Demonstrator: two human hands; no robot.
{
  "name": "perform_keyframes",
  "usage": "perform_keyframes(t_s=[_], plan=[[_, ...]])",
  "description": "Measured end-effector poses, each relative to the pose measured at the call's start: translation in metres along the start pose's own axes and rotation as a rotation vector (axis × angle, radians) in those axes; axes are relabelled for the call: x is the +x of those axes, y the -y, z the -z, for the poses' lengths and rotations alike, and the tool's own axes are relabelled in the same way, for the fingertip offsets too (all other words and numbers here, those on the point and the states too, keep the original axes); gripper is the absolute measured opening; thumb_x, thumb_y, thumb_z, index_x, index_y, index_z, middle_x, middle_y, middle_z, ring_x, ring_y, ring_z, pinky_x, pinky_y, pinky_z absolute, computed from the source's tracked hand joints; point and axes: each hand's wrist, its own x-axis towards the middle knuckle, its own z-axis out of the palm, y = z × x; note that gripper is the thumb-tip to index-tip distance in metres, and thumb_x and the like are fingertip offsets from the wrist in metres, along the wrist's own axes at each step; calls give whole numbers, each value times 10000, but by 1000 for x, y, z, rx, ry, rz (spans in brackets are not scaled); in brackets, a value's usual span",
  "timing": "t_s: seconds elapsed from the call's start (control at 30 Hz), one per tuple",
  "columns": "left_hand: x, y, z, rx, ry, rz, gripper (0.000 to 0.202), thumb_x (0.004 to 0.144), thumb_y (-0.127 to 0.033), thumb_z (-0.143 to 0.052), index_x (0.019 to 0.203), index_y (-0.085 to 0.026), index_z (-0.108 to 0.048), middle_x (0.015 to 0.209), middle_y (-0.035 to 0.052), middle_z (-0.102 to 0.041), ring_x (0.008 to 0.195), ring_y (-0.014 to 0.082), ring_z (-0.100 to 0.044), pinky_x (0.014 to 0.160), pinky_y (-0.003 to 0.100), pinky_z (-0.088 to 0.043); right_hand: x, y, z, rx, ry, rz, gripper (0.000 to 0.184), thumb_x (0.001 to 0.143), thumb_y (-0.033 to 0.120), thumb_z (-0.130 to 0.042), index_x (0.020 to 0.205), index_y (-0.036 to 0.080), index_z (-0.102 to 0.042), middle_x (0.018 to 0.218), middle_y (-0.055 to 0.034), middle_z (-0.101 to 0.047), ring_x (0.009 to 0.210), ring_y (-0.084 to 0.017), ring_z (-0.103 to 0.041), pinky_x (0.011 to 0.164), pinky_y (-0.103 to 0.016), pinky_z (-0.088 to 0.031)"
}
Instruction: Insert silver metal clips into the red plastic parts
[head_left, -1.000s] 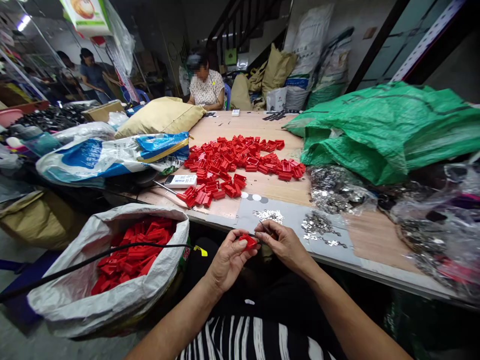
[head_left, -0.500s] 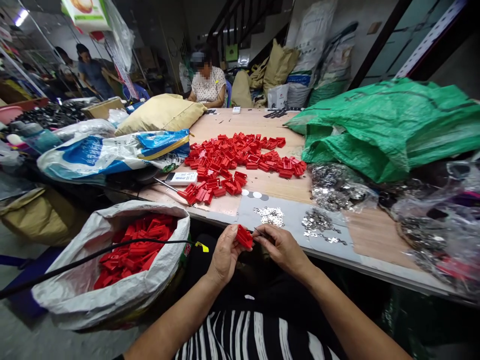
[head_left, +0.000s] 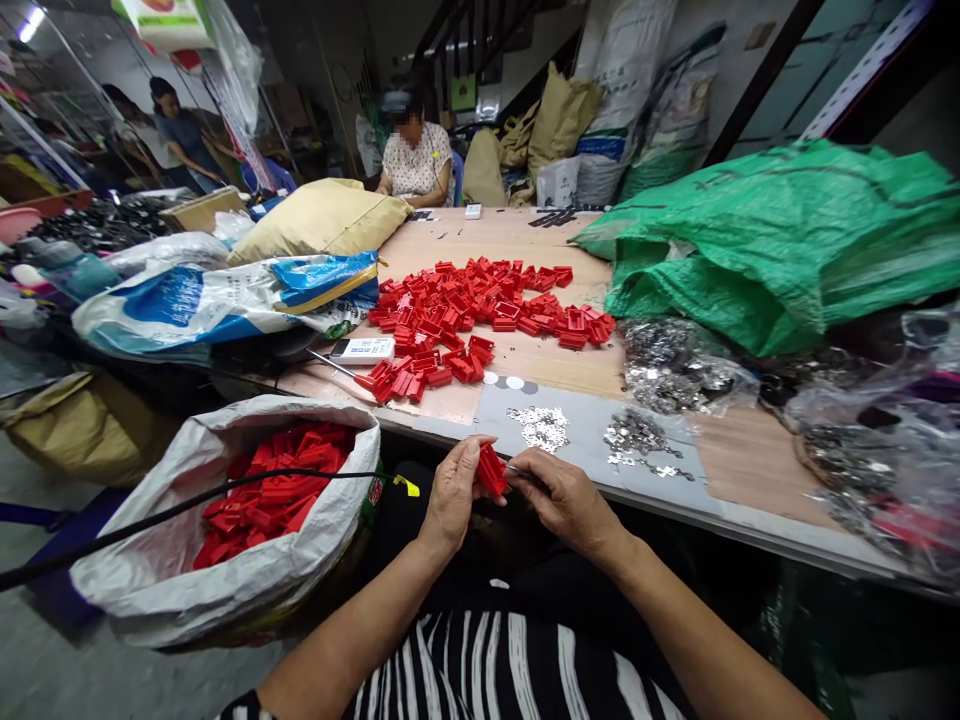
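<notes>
A small red plastic housing [head_left: 491, 470] is gripped in my left hand [head_left: 451, 497], thumb on top and fingers behind it. My right hand [head_left: 561, 497] is close beside it, its thumb and forefinger pinching a small thin metal piece [head_left: 517, 470] against the housing's right side. How far that piece reaches into the housing I cannot see. Just beyond my hands, a pile of small silvery metal plates [head_left: 541, 428] and a darker pile of metal pieces [head_left: 636, 436] lie on a grey mat [head_left: 585, 415].
Many red housings [head_left: 457, 310] are heaped on the table [head_left: 592, 365]. More fill a white sack [head_left: 142, 560] at my left, crossed by a black cable [head_left: 187, 508]. A green sack [head_left: 780, 250] and bags of metal parts [head_left: 682, 370] stand right. A person [head_left: 416, 165] sits opposite.
The red housing has tilted more upright in my left hand. My right hand's fingers have curled closer in against its right side. The view has shifted slightly.
</notes>
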Motion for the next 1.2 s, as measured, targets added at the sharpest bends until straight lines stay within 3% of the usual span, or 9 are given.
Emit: perform_keyframes(t_s=[0.23, 0.43, 0.6, 0.7, 0.83, 0.97, 1.07, 1.2], plan=[[1, 1, 1, 7, 18, 7, 424, 829, -507, -549, 1053, -163, -653, 771, 49, -648, 641, 162, -611, 510, 256, -515, 0, 2, 4, 66, 49, 1, 128, 919, 190, -495, 906, 218, -619, 846, -53, -621, 783, -191, -595, 710, -302, -484], [-2, -3, 5, 148, 126, 4, 401, 825, -471, -578, 1074, -177, -687, 741, 41, -653, 597, 144, -580, 533, 250, -498, -1, -2, 11, 187, 164, -93, 83, 877, 183, -582, 861, 215, -657, 845, -31, -623, 790, -170, -597, 722, -276, -479], [-2, -2, 9, 239, 135, -38, 339, 794, -378, -652, 1076, -196, -700, 967, 65, -687, 849, 186, -628, 739, 247, -511, -3, -4, 12, 296, 156, -189, 42, 843, 246, -651, 866, 215, -665, 858, -18, -618, 781, -161, -596, 716, -258, -479], [-1, 3, 11, 183, 163, 14, 368, 803, -358, -646, 1138, -206, -647, 996, 70, -691, 862, 193, -645, 758, 279, -528, -2, -10, 20, 319, 127, -282, 116, 852, 312, -621, 883, 203, -648, 844, -16, -634, 747, -165, -591, 668, -254, -473], [1, 7, 13, 98, 158, 28, 374, 762, -306, -698, 1110, -196, -611, 1006, 69, -703, 875, 177, -658, 763, 276, -541, 0, -32, 48, 8, -72, -367, 203, 876, 374, -540, 835, 195, -627, 751, -20, -636, 669, -172, -567, 616, -267, -437], [4, 7, 16, 79, 120, -2, 362, 724, -261, -732, 1049, -187, -592, 991, 60, -712, 868, 156, -658, 769, 274, -549, -8, -62, 83, -302, -218, -414, 171, 842, 344, -527, 845, 208, -631, 850, -48, -679, 730, -206, -609, 656, -296, -439], [6, 10, 18, 90, 98, -10, 367, 707, -235, -745, 1029, -188, -576, 984, 52, -713, 868, 154, -662, 790, 286, -551, -21, -77, 102, -460, -187, -495, 173, 824, 335, -514, 827, 216, -640, 859, -46, -683, 763, -224, -623, 655, -303, -435], [7, 13, 18, 120, 79, -10, 386, 697, -230, -755, 1024, -188, -553, 985, 50, -714, 893, 165, -667, 828, 311, -546, -36, -80, 109, -566, -57, -572, 172, 820, 318, -512, 831, 235, -661, 842, -29, -681, 777, -222, -623, 642, -295, -430]])
